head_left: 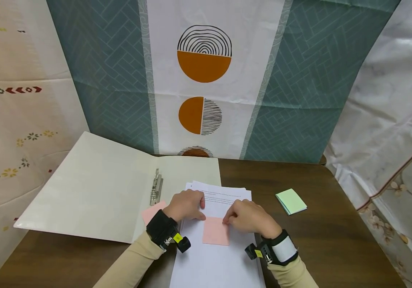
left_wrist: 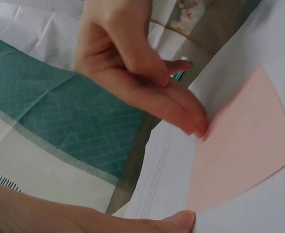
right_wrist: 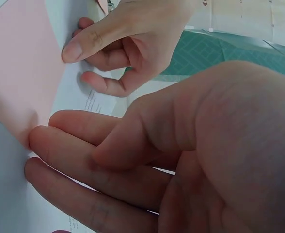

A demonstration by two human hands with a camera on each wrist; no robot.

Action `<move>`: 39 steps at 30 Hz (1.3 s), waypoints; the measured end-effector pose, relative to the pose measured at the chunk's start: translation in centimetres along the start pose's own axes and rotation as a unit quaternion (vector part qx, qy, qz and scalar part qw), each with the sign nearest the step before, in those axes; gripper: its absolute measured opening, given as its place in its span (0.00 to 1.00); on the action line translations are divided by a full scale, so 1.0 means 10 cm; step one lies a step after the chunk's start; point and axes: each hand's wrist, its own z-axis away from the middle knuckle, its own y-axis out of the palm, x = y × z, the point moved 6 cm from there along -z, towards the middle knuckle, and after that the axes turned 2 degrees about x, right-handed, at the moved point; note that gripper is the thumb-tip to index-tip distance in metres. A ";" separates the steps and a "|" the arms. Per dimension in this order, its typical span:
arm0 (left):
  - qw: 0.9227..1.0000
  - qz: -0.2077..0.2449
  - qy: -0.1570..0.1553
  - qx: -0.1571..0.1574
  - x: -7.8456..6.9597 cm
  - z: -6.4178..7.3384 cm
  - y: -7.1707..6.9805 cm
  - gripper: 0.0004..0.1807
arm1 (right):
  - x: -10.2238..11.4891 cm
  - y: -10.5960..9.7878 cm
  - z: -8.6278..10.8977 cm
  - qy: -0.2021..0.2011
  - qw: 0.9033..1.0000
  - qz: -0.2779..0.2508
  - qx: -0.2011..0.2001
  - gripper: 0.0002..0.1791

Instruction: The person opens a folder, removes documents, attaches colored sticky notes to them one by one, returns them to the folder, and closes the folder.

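A pink sticky note (head_left: pixel 215 232) lies on a stack of white paper (head_left: pixel 216 266) whose top sheet carries printed lines near its far end. With its thumb tip the left hand (head_left: pixel 185 205) presses the note's upper left corner, the other fingers bent loosely above the paper. At the upper right corner, the right hand (head_left: pixel 250 218) touches the note with extended fingertips. In the right wrist view the right fingers (right_wrist: pixel 70 150) reach the note's edge, while the left thumb (right_wrist: pixel 73 51) rests on the other corner.
An open white binder (head_left: pixel 90 196) with a metal clip (head_left: pixel 156 187) spreads over the left, partly under the paper. A second pink piece (head_left: pixel 151 213) shows behind the left wrist. A green sticky note pad (head_left: pixel 291 201) sits on the brown table (head_left: pixel 332 244) at right.
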 end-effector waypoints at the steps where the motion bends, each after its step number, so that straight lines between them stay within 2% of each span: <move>1: 1.000 -0.004 -0.003 0.000 0.00 0.02 -0.02 0.19 | 0.00 0.00 0.00 0.000 1.000 0.001 -0.001 0.13; 10: 1.000 -0.008 -0.002 0.007 -0.03 0.03 -0.04 0.18 | -0.02 -0.05 -0.01 -0.020 1.000 -0.012 -0.015 0.12; 16: 1.000 0.000 -0.007 0.009 -0.01 0.02 -0.04 0.18 | -0.18 -0.34 0.05 -0.010 0.995 -0.005 -0.099 0.06; 21: 1.000 0.004 -0.007 0.007 -0.01 0.02 -0.04 0.18 | -0.53 -0.66 0.23 0.028 0.989 0.002 -0.143 0.16; 24: 1.000 0.004 -0.009 0.011 0.00 0.01 -0.03 0.18 | -0.78 -0.80 0.36 0.054 0.988 0.006 -0.145 0.22; 28: 1.000 0.000 -0.011 0.010 0.02 0.00 -0.02 0.18 | -1.12 -0.96 0.48 0.112 0.983 0.028 -0.146 0.28; 33: 1.000 0.003 -0.010 0.011 0.02 0.01 -0.02 0.18 | -1.50 -1.03 0.55 0.178 0.973 0.067 -0.131 0.34; 39: 1.000 0.004 -0.008 0.011 0.01 0.02 -0.03 0.18 | -1.72 -0.98 0.54 0.202 0.972 0.054 -0.108 0.39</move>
